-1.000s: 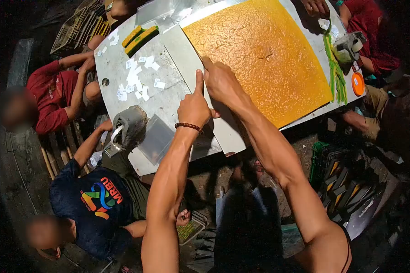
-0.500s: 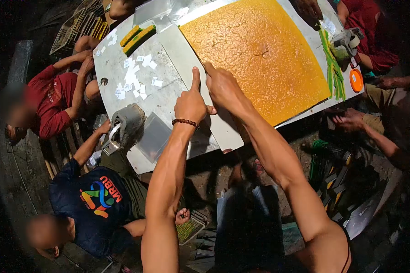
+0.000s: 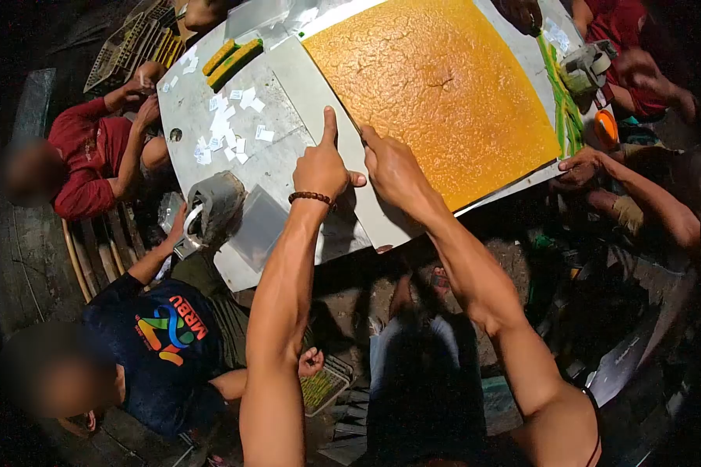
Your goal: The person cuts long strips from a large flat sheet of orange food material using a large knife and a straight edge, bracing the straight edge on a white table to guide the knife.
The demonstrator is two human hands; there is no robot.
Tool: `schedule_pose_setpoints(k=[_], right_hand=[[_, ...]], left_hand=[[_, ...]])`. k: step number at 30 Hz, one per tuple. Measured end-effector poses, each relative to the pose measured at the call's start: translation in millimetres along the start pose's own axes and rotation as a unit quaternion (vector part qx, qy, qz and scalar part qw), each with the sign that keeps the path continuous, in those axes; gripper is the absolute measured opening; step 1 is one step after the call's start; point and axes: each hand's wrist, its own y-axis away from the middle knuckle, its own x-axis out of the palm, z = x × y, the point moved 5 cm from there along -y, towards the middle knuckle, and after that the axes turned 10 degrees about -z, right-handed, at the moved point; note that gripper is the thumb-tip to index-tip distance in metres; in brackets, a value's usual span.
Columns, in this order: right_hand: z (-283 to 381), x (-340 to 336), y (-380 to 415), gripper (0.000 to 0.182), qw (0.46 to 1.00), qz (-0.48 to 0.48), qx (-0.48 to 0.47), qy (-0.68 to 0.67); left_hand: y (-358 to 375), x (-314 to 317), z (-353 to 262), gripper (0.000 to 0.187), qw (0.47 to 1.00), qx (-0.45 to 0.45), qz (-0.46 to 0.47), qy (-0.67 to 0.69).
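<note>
A large orange-yellow slab [image 3: 444,93] with a cracked top lies on the table. Along its left edge runs a long pale board [image 3: 311,97]. My left hand [image 3: 324,167] presses on the board, index finger stretched forward and thumb out to the side. My right hand [image 3: 393,167] is at the seam between board and slab, its fingers curled with the index finger pointing along the edge; what it holds, if anything, is hidden. Two narrow yellow-and-green strips [image 3: 236,64] lie at the upper left, near scattered white labels [image 3: 222,124].
A tape dispenser [image 3: 210,210] stands on the table's [image 3: 288,148] left side, beside clear plastic sheets [image 3: 258,226]. Green strips [image 3: 562,101], another dispenser [image 3: 584,71] and an orange lid [image 3: 606,129] are at the right. Several people sit around the table.
My right hand has shifted slightly right and down along the board's edge. A co-worker's hand at the right has reached the slab's corner, and another co-worker's hand at upper right has risen.
</note>
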Motion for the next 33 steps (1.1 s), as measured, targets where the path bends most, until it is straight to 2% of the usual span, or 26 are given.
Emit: schedule_pose_setpoints(k=[5,7,8,11,12,16,21,23,24,29,31,33], right_hand=[[-5.3,7.5,-10.2,0.030,1.000,0.021,0.008,-0.016],[-1.0,-7.2,18.7,0.029,1.000,-0.020,-0.016,-0.018],[-10.3,-6.6,30.9,0.027,1.000,0.003,0.014,-0.007],[-7.3,-2.2,12.2,0.026,1.000,0.021,-0.013,0.001],[-7.6,0.2,8.4,0.025,1.000,0.019,0.012,-0.004],[-3.8,-18.7,51.1,0.023,1.000,0.008,0.006,0.005],[-7.3,-15.2,49.5,0.030,0.999,0.046,0.000,0.010],[-3.0,-21.4,59.3,0.032,1.000,0.020,0.006,-0.007],[-5.4,-25.0,75.0,0.032,0.999,0.044,0.029,0.003],[-5.9,-28.3,82.6,0.031,0.999,0.040,0.019,0.025],[-5.2,-30.0,85.2,0.028,0.999,0.043,0.027,-0.006],[-7.7,-38.0,115.1,0.032,1.000,0.019,0.008,-0.017]], left_hand=[[4.1,-5.2,-3.8,0.142,1.000,-0.016,0.012,-0.017],[2.4,-4.2,-2.3,0.141,1.000,-0.007,0.006,-0.015],[-0.2,-3.3,-1.1,0.141,1.000,-0.006,0.002,-0.019],[-0.7,-2.0,-0.5,0.140,1.000,-0.009,0.003,-0.008],[1.2,-0.7,-1.2,0.140,1.000,-0.010,0.006,0.000],[-0.3,0.0,0.2,0.139,1.000,-0.013,-0.001,-0.014],[0.7,6.0,4.6,0.143,1.000,-0.006,0.001,-0.009],[-3.1,4.7,6.3,0.144,1.000,0.004,-0.002,0.000],[-3.2,4.8,5.9,0.144,1.000,-0.002,-0.002,-0.013],[-0.4,7.1,5.3,0.143,1.000,0.001,0.001,-0.017],[-3.9,6.7,6.6,0.140,1.000,-0.003,-0.009,-0.021],[-4.5,5.3,8.0,0.141,1.000,0.003,-0.004,-0.025]])
